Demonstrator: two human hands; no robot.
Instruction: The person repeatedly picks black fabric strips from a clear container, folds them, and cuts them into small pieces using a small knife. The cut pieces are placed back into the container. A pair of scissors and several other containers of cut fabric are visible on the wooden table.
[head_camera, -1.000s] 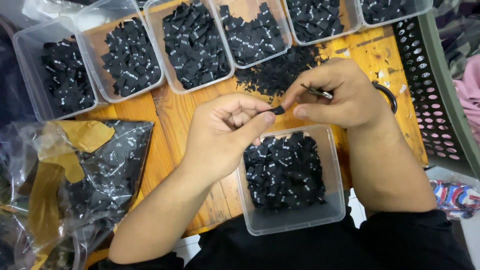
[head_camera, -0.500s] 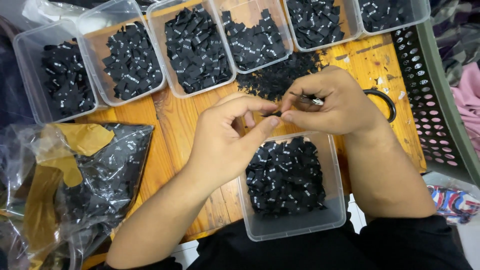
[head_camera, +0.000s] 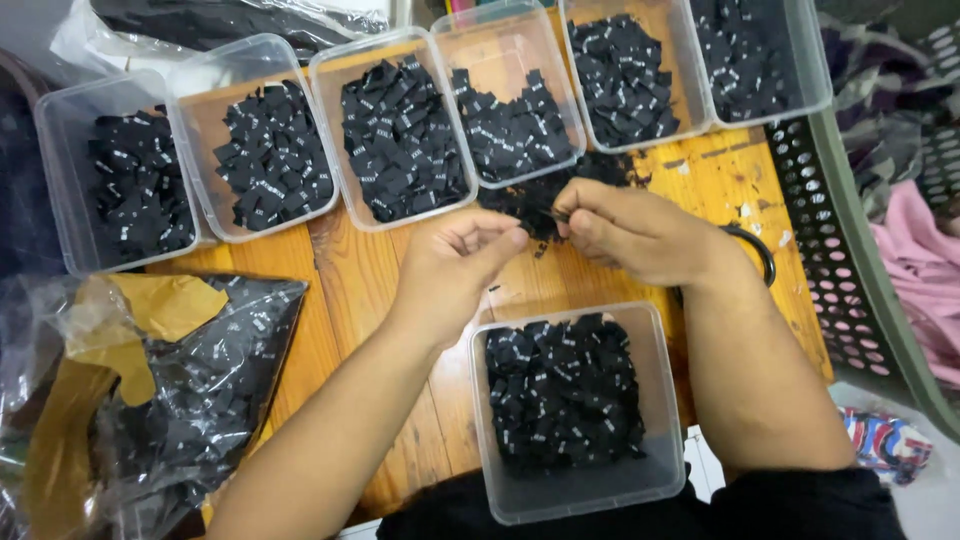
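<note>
A: Left hand (head_camera: 455, 268): fingers curled in, thumb and forefinger tips narrow, nearly pinched. Anything between them? Cannot tell.

B: Right hand (head_camera: 635, 235): fingers bunched, tips closed on a small black label (head_camera: 553, 213) at the edge of the loose pile of labels (head_camera: 540, 195). Tips of both hands close together, not quite touching.

A: Loose pile just beyond the fingertips, lying on the wooden table (head_camera: 345, 290).

B: Below the fingertips, toward the body: clear tub (head_camera: 580, 490) filled with black labels. Beyond the fingertips: row of clear tubs (head_camera: 385, 130), each with black labels inside.

A: Left of the left hand, well apart: clear plastic bag (head_camera: 190, 400) with more black labels and a yellowish sheet inside.

B: Right of the right wrist: black ring-shaped thing (head_camera: 752, 250), partly hidden. Farther right, a dark perforated basket (head_camera: 835, 250).
</note>
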